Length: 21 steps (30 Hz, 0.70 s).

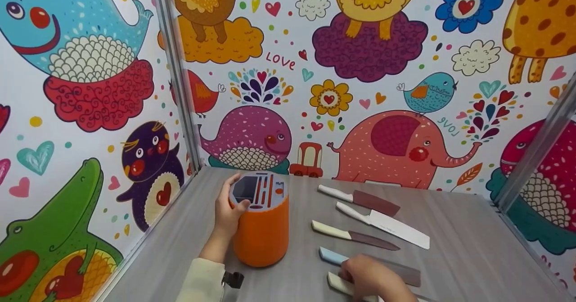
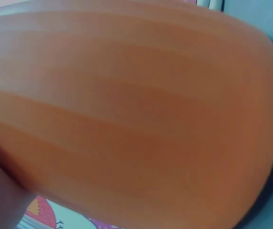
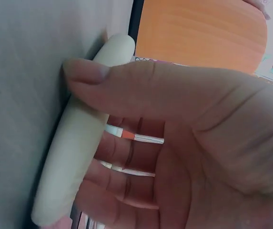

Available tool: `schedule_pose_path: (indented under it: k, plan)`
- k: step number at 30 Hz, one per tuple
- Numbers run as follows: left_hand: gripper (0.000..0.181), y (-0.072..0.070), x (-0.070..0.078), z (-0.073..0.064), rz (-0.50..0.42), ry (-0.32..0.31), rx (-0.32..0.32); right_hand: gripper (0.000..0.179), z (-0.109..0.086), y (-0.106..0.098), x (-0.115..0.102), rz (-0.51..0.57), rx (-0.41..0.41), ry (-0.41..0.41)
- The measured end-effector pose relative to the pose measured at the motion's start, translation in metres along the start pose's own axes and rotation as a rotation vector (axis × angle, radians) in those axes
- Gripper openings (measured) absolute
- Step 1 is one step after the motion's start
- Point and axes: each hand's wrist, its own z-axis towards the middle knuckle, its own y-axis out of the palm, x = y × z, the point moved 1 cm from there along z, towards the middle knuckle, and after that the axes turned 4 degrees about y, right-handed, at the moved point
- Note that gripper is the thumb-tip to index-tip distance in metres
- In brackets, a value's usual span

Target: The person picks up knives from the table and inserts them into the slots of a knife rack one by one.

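Observation:
My left hand [image 1: 229, 209] holds an orange knife block [image 1: 261, 241] upright on the table, its thumb over the grey slotted top and its fingers along the far side. The block's ribbed orange side [image 2: 150, 119] fills the left wrist view. At the lower right, my right hand [image 1: 375, 277] grips the nearest knife by its cream handle [image 1: 337, 284]. In the right wrist view the thumb lies across that handle [image 3: 69, 162], with the fingers on its other side. The handle is low against the tabletop. Most of this knife's blade is hidden or out of frame.
Beyond the right hand lie a blue-handled knife [image 1: 331, 256], a cream-handled knife with a brown blade [image 1: 373, 240], a white-handled knife [image 1: 400, 228] and a brown-bladed cleaver [image 1: 374, 202]. Cartoon-printed walls [image 1: 310, 135] enclose the grey table [image 1: 472, 248].

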Motion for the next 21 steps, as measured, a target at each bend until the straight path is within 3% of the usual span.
schedule_pose_path:
  k: [4,9,12,14,17,21]
  plan:
    - [0.068,0.001,0.0,-0.001,-0.004,-0.007,0.027,0.034,0.002,-0.004,-0.005,0.026,0.087,-0.117]
    - [0.067,0.002,-0.001,-0.002,0.01,-0.017,0.039,0.033,-0.001,-0.02,-0.018,0.169,0.155,-0.21]
    - [0.067,0.001,-0.002,-0.003,0.045,0.011,0.062,0.034,-0.009,-0.03,-0.026,0.241,0.242,-0.282]
    - [0.066,-0.001,0.001,-0.002,0.042,0.07,0.118,0.036,-0.016,-0.037,-0.032,0.272,0.335,-0.349]
    - [0.065,-0.004,0.013,-0.001,-0.004,0.208,0.251,0.037,-0.028,-0.045,-0.039,0.349,0.457,-0.401]
    - [0.059,0.0,0.047,0.002,-0.026,0.427,0.406,0.035,-0.041,-0.052,-0.049,0.526,0.505,-0.432]
